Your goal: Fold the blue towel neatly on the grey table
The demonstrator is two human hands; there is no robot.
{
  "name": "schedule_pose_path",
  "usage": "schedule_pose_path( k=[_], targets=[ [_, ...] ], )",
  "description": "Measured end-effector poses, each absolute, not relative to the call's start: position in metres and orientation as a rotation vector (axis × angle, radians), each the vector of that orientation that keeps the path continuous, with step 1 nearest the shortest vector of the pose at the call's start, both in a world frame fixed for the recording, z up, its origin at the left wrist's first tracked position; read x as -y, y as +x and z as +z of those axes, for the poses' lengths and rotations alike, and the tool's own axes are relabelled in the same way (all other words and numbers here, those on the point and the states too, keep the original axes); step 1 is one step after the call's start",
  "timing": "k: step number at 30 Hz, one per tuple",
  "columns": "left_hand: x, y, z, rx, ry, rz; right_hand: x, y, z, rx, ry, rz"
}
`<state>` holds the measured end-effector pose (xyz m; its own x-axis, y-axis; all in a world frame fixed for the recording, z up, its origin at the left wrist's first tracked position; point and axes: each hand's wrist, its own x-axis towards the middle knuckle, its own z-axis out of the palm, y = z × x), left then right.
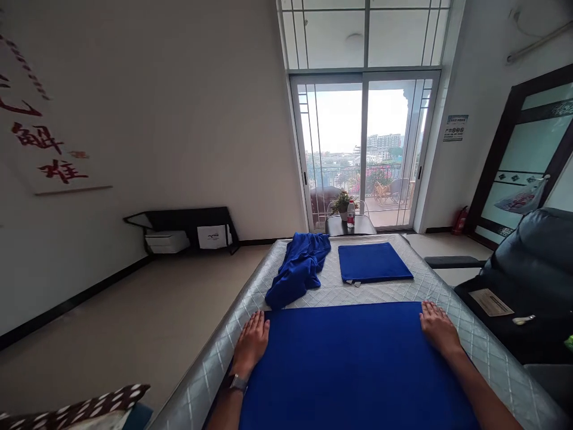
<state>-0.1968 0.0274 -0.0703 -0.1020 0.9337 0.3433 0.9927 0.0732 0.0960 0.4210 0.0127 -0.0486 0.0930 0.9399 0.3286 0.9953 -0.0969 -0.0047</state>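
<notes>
A large blue cloth (pixel 349 364) lies spread flat on the quilted mattress (pixel 215 352). My left hand (pixel 253 337) rests flat at its far left corner, fingers stretched out. At the far right corner my right hand (pixel 437 325) lies flat as well, fingers extended. Beyond my left hand is a crumpled blue cloth (pixel 299 269). A flat, neatly folded blue cloth (pixel 375 261) with small white tags on its near edge lies farther back on the right. The near part of the large cloth runs out of view.
A chair with a potted plant (pixel 344 203) and a bottle (pixel 351 215) stands beyond the mattress. On the right is a dark armchair (pixel 514 280). A polka-dot fabric item (pixel 89 406) sits at lower left. A black frame (pixel 192 218) with boxes lies along the wall.
</notes>
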Motion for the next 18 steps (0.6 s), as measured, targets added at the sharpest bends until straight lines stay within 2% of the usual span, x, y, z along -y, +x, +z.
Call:
schedule_pose_path(
  k=[3,7,12,18],
  targets=[
    [-0.015,-0.158,-0.043,2.044,-2.062,-0.513,0.002,0.382,-0.030,2.007,-2.020,-0.386],
    [0.011,-0.073,-0.023,1.718,-2.352,-0.521,0.026,0.289,-0.013,2.212,-1.835,-0.101],
    [0.038,0.020,-0.033,1.573,-2.595,-0.417,0.047,0.196,-0.014,2.358,-1.645,0.182],
    [0.045,0.036,-0.047,1.612,-2.580,-0.418,0.051,0.183,-0.027,2.347,-1.688,0.247]
  ],
)
